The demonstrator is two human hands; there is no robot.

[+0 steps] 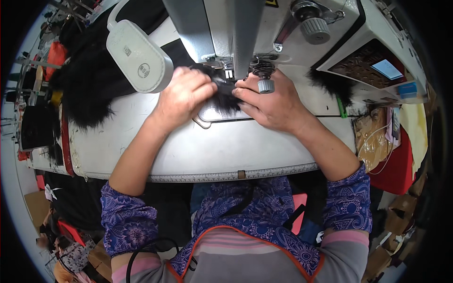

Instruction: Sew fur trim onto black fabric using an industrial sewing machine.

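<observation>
Black furry fabric (225,100) lies under the needle area of a white sewing machine (292,42). My left hand (184,94) grips its left side, fingers curled and pressed together, just beside the presser foot (229,74). On the other side my right hand (273,101) pinches the fabric's right edge, close to a small grey knob (266,86). Both hands rest low over the machine bed, with the fur between them. The fingertips are partly hidden by the fur and the machine.
A white lamp head (141,59) hangs just above my left hand. More black fur (89,94) spreads over the table's left side. A control panel (377,68) with a lit screen stands at the right, near a green tool (341,107). A measuring tape (226,176) runs along the front edge.
</observation>
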